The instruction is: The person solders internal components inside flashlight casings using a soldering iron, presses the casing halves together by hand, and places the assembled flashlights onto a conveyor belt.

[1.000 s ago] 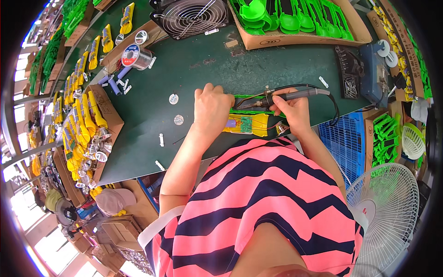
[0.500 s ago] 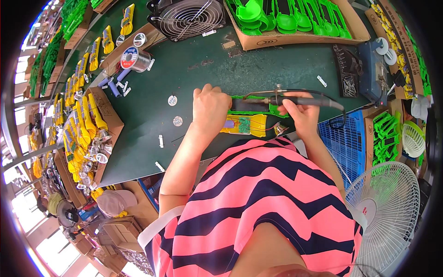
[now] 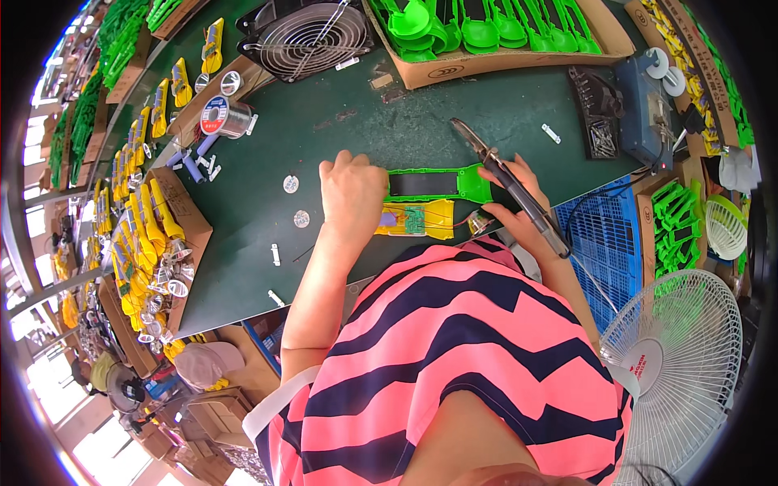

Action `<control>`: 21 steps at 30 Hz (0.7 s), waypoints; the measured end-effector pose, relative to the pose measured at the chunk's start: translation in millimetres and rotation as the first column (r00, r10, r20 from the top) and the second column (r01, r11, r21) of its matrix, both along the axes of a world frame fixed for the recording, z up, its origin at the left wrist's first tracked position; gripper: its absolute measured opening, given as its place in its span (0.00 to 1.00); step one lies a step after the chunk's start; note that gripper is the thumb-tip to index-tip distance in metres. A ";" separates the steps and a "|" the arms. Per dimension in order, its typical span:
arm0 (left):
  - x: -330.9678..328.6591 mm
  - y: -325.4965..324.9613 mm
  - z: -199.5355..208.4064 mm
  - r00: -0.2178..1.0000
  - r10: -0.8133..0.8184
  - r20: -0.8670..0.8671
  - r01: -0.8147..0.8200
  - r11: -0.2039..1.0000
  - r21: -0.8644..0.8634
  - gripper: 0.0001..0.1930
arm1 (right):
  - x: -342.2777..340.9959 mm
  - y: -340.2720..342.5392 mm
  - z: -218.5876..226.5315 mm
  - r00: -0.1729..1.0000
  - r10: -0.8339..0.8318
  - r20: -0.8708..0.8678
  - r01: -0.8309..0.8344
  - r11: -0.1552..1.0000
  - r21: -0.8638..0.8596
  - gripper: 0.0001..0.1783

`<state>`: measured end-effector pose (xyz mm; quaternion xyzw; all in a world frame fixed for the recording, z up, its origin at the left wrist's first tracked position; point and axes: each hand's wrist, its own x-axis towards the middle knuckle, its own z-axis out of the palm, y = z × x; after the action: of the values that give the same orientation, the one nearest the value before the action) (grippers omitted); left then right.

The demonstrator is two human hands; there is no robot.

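Note:
My left hand (image 3: 354, 193) is closed in a fist over the left ends of the two housings on the table, its fingertips hidden. A green plastic flashlight housing (image 3: 472, 183) with a dark middle lies to its right. Along its near side is a yellow housing (image 3: 439, 217) holding a green circuit board (image 3: 415, 219) and a purple cell. Wires lead from it to a small shiny reflector (image 3: 478, 223). My right hand (image 3: 527, 198) grips a soldering iron (image 3: 519, 194) with a black handle, tilted with its tip up and leftward, above the green housing's right end.
A solder spool (image 3: 225, 118), purple cells (image 3: 194, 168) and a black fan (image 3: 309, 36) stand at the left and back. A carton (image 3: 486, 69) of green housings is behind. At right are a screw tray (image 3: 601, 138) and a blue soldering station (image 3: 644, 105). Yellow flashlights (image 3: 150, 223) crowd the left edge.
The soldering iron has swung from lying level over the green housing to a steep tilt, its tip now pointing away from me. My left hand stays at the housings; the whole view has shifted slightly.

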<state>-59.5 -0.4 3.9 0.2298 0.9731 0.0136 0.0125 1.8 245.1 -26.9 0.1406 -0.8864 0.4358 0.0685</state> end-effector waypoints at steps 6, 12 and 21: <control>18.6 10.6 33.4 0.985 -0.120 -0.121 0.164 0.860 0.484 0.07 | -1.7 0.2 -1.2 0.998 -0.033 0.046 0.038 0.994 -0.107 0.27; 39.0 32.7 10.3 0.939 -0.335 -0.071 0.342 0.904 0.255 0.08 | -2.3 -0.9 3.1 1.000 -0.009 0.010 0.009 0.999 -0.043 0.26; 33.5 38.0 -21.3 0.994 0.041 -0.106 0.032 0.794 0.607 0.04 | -17.7 -15.0 -0.8 0.995 0.035 0.096 -0.010 0.970 -0.244 0.25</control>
<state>-25.9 37.6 -17.5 0.2197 0.9169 0.3120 -0.1172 -15.9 230.1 -27.7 0.1194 -0.8269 0.5483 0.0362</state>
